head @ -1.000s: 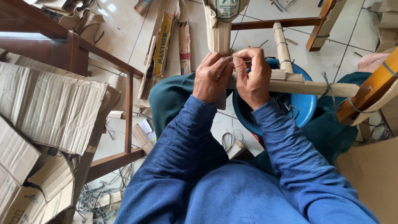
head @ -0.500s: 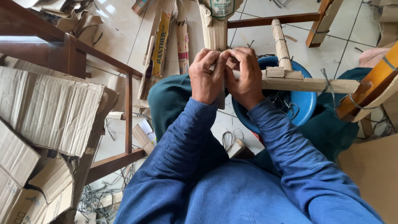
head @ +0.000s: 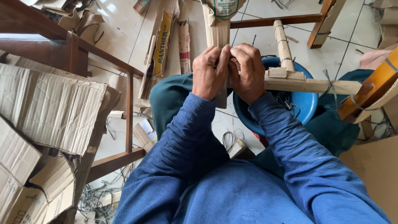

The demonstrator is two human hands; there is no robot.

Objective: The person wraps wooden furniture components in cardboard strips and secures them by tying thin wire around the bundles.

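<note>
Hands [head: 230, 72] clenched on cardboard strip [head: 218, 35], fingers hiding the joint, strip's top cut off.

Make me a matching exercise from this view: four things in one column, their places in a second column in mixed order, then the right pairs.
Things
1. basin
2. flattened cardboard
3. left hand
4. wooden chair frame

Places
A. stacked at the left edge
B. on the cardboard strip, beside the right hand
C. under the horizontal stick, between the knees
D. standing between the cardboard stack and the person's leg

Pairs: 1-C, 2-A, 3-B, 4-D
</note>
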